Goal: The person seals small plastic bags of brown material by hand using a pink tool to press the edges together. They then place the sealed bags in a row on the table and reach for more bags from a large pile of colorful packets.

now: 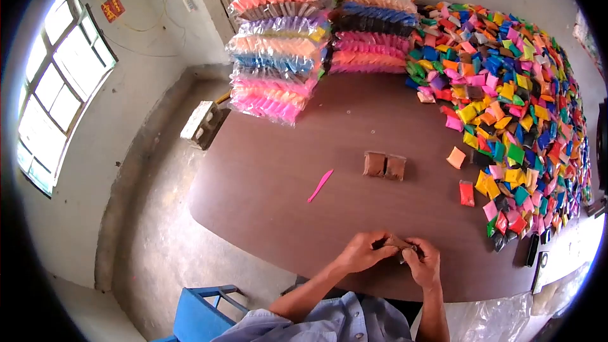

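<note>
Near the front edge of the table, my left hand (367,252) and my right hand (423,262) meet with fingers pinched. Between them is a small brown packet (397,241), mostly covered by the fingers. Farther up the table lie two joined or touching clear packets with brown contents (375,164), side by side. To their left rests a pink plastic knife-like tool (320,185), lying at a slant. Neither hand touches these.
A large heap of small coloured packets (506,111) covers the right side of the brown table (272,171). Stacks of bagged packets in colour rows (278,44) stand at the back. A blue chair (199,316) is at lower left; a dark phone-like object (539,272) lies at the right edge.
</note>
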The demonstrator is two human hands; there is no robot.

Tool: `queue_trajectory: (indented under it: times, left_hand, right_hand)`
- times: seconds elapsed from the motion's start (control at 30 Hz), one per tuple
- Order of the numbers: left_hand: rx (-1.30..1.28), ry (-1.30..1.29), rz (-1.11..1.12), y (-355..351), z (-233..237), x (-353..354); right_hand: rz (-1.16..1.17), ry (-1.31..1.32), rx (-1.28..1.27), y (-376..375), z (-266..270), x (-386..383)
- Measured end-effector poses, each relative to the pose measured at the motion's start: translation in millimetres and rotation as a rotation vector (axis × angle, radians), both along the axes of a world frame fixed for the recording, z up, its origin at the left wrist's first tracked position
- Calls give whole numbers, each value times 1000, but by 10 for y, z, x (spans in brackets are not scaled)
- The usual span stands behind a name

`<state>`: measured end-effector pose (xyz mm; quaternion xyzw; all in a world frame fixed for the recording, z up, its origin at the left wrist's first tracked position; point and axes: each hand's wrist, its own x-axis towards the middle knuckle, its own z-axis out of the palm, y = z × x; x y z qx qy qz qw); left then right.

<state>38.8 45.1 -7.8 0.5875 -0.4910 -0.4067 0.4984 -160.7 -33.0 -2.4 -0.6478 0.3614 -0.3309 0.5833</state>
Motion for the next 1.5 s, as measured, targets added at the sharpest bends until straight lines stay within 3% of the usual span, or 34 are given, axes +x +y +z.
queue_trajectory:
  times: [0.13,0.2,0.27,0.37,0.47,0.6,0.77,1.2,1.3,1.5]
  left_hand:
    - [16,-35,4,23,-33,30]
    - [-7,-41,5,4,1,35]
    - [150,-33,-71,-7,114,40]
    - [24,77,17,-24,210,-56]
    - [111,11,10,-22,80,-12]
    - [55,62,21,-4,191,3]
    - [33,-59,35,-16,22,-2]
    - [42,109,1,-22,127,-7]
    - [68,39,1,-28,105,36]
    - [74,-7,18,-10,95,-32]
  right_hand:
    - [55,48,-82,-33,-8,-8]
    - [39,-6,6,-28,-112,-47]
    - [13,13,-8,-29,-108,-59]
    - [-13,38,-27,-22,-74,-46]
    - [-2,23,-37,-4,-69,-38]
    - [32,21,-15,-4,-95,-14]
    - [34,1,-7,-9,-108,-27]
    - [29,38,0,-12,-168,-47]
    - [23,67,-77,-7,-114,-1]
    - [11,6,17,-13,-86,-42]
